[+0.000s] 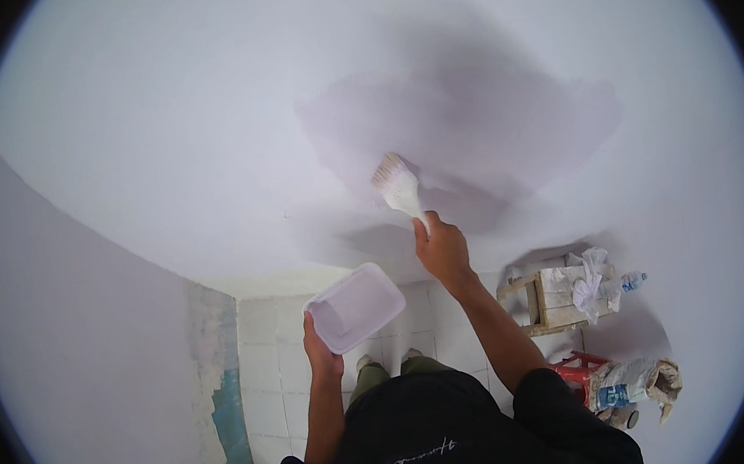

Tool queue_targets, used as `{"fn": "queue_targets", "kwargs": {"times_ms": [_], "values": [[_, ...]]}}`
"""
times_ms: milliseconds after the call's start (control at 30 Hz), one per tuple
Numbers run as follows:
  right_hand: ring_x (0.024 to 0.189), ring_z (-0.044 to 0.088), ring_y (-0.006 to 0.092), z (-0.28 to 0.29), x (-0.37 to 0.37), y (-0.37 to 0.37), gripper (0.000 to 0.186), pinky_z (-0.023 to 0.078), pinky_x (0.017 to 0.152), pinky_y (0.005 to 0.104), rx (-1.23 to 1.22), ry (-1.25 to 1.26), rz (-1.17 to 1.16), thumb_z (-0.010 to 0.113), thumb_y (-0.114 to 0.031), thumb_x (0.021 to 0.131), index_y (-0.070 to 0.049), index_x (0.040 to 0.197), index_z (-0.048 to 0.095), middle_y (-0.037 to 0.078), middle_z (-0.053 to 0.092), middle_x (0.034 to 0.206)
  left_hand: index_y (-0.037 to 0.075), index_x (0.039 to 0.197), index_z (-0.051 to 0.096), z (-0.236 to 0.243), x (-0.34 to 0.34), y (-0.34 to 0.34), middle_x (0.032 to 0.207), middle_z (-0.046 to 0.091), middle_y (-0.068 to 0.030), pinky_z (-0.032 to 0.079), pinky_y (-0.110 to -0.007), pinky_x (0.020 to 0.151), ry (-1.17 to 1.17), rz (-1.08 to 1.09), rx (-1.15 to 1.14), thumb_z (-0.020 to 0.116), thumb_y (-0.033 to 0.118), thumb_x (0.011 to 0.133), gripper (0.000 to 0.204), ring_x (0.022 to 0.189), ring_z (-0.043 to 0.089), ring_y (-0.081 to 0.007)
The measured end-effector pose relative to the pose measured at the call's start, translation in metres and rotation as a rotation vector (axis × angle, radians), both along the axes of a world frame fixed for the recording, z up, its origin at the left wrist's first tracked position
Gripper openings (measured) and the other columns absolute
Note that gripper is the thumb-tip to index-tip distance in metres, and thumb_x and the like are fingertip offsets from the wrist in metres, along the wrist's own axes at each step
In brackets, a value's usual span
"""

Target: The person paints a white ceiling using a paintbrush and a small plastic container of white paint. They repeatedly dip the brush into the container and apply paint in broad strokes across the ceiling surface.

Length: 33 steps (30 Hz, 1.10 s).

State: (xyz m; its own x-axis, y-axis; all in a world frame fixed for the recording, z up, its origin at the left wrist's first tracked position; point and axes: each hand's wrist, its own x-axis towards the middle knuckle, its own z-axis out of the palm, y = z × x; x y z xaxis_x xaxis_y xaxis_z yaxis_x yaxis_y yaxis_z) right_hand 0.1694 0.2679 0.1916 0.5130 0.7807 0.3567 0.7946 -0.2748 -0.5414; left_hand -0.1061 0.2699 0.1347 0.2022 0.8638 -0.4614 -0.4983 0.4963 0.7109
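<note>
My right hand (444,251) is closed round the handle of a wide white paintbrush (401,190). The brush points up and to the left, its bristles against or very close to the pale wall (210,140). A lilac-grey painted patch (485,125) spreads over the wall above and to the right of the bristles. Lower down, my left hand (322,356) grips the left edge of a shallow white plastic tub (368,305), which is tilted and holds some pale lilac paint. The left fingers are mostly hidden beneath the tub.
At the right, a paint-spattered wooden stool (558,298) carries a crumpled plastic bag (594,290), with a plastic bottle (633,281) beside it. Nearer stands a red stool (579,373) with an opened sack (628,384). White tiles (264,360) cover the floor; the left wall has a peeling blue-green strip (230,423).
</note>
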Motion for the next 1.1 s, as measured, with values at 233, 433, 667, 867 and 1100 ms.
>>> {"fn": "queue_targets", "kwargs": {"times_ms": [233, 433, 667, 867, 1100], "values": [[0.067, 0.063, 0.0468, -0.036, 0.031, -0.033, 0.029, 0.049, 0.060, 0.0513, 0.031, 0.123, -0.228, 0.057, -0.030, 0.099, -0.001, 0.099, 0.064, 0.024, 0.064, 0.069, 0.002, 0.144, 0.043, 0.002, 0.000, -0.003, 0.140, 0.054, -0.0123, 0.041, -0.041, 0.109, -0.005, -0.001, 0.020, 0.038, 0.045, 0.107, 0.057, 0.131, 0.051, -0.0272], [0.086, 0.065, 0.0460, -0.125, 0.027, -0.025, 0.040, 0.049, 0.079, 0.0530, -0.056, 0.378, -0.226, 0.051, -0.035, 0.100, 0.002, 0.101, 0.065, 0.028, 0.067, 0.085, 0.002, 0.144, 0.043, 0.010, 0.011, 0.000, 0.141, 0.053, -0.0131, 0.041, -0.041, 0.109, -0.002, -0.010, 0.023, 0.039, 0.046, 0.106, 0.058, 0.131, 0.051, -0.0278], [0.078, 0.062, 0.0433, 0.012, -0.002, -0.017, 0.043, 0.046, 0.071, 0.0468, 0.131, 0.723, -0.023, 0.052, -0.037, 0.100, 0.003, 0.095, 0.065, 0.023, 0.065, 0.078, 0.002, 0.143, 0.044, 0.000, -0.007, -0.003, 0.141, 0.054, -0.0121, 0.041, -0.041, 0.109, 0.029, 0.048, 0.029, 0.040, 0.047, 0.106, 0.059, 0.131, 0.051, -0.0275], [0.061, 0.050, 0.0198, -0.039, 0.014, 0.014, 0.039, 0.040, 0.057, 0.0339, 0.227, 0.673, -0.008, 0.055, -0.037, 0.101, -0.001, 0.090, 0.064, 0.006, 0.054, 0.065, 0.002, 0.143, 0.045, 0.001, -0.006, -0.003, 0.141, 0.054, -0.0117, 0.041, -0.041, 0.108, -0.001, 0.025, 0.031, 0.040, 0.047, 0.106, 0.059, 0.131, 0.051, -0.0271], [0.088, 0.061, 0.0491, -0.154, 0.004, -0.001, 0.040, 0.046, 0.079, 0.0542, -0.101, 0.602, -0.158, 0.052, -0.034, 0.099, 0.003, 0.092, 0.064, 0.028, 0.065, 0.088, 0.002, 0.143, 0.044, 0.003, -0.008, -0.005, 0.141, 0.054, -0.0118, 0.041, -0.041, 0.108, 0.014, 0.038, 0.014, 0.040, 0.047, 0.106, 0.059, 0.131, 0.051, -0.0269]]}}
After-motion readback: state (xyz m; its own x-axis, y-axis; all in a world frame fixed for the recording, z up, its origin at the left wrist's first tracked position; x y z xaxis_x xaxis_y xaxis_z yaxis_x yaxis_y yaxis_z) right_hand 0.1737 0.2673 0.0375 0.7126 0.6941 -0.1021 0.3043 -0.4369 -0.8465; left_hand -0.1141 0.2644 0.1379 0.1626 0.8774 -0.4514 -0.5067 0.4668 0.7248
